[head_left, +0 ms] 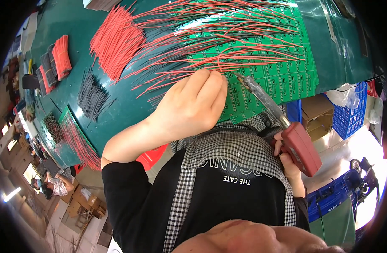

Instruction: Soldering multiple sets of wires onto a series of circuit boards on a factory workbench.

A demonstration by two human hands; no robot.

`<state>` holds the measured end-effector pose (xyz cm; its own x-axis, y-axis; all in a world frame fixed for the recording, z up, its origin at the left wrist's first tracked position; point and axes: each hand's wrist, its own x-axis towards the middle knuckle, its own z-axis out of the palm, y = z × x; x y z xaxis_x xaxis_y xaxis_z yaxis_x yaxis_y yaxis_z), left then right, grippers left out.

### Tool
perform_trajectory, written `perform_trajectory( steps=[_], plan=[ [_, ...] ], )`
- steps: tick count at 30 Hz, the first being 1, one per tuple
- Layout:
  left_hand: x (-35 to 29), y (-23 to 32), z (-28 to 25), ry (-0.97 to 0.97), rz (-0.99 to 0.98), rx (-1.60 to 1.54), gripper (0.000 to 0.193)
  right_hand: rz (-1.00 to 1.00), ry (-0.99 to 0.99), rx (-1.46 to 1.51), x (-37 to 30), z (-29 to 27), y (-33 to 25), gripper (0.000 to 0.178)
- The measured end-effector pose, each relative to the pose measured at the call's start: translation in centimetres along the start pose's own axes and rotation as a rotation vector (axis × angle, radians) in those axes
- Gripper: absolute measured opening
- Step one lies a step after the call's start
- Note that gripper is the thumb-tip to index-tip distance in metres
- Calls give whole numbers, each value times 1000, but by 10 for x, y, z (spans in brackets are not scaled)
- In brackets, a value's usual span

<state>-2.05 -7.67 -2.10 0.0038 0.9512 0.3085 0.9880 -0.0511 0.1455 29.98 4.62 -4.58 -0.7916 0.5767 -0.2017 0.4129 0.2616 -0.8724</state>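
Note:
My left hand (193, 101) is closed in a pinch over the near edge of the green circuit boards (282, 80). A red wire (219, 61) loops up from its fingertips; the exact grip is hidden behind the knuckles. In my right hand (287, 162) is a soldering gun with a red handle (302, 148) and a long grey barrel (265, 98). Its tip points at the board just right of my left fingertips. Rows of red and black wires (244, 54) fan out leftward across the panel of boards.
Left of the boards lie a heap of loose red wires (117, 42), a black wire pile (92, 97) and tied bundles (62, 57). Another wired board (77, 135) lies at the table's left edge. A blue crate (349, 111) and cardboard box (317, 116) stand at right.

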Motion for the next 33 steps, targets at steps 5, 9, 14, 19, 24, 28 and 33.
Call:
perform_trajectory(
  steps=[5, 9, 14, 19, 24, 28, 33],
  plan=[
    [3, -4, 2, 72, 79, 30, 25, 93, 74, 210, 23, 5, -38, 44],
    [8, 4, 0, 169, 94, 56, 24, 105, 79, 146, 26, 3, -38, 38],
    [13, 7, 3, 107, 64, -5, 35, 135, 73, 98, 18, 0, -29, 35],
    [15, 7, 1, 19, 18, -54, 36, 131, 89, 59, 5, 2, -9, 36],
    [15, 8, 0, -41, -40, -48, 37, 74, 45, 21, 7, -1, -8, 39],
    [14, 9, -1, -72, -43, -21, 37, 44, 6, -25, 9, -2, -4, 45],
    [15, 7, -1, -32, -13, -5, 37, -57, -7, 103, 14, -7, -11, 66]
  ],
)
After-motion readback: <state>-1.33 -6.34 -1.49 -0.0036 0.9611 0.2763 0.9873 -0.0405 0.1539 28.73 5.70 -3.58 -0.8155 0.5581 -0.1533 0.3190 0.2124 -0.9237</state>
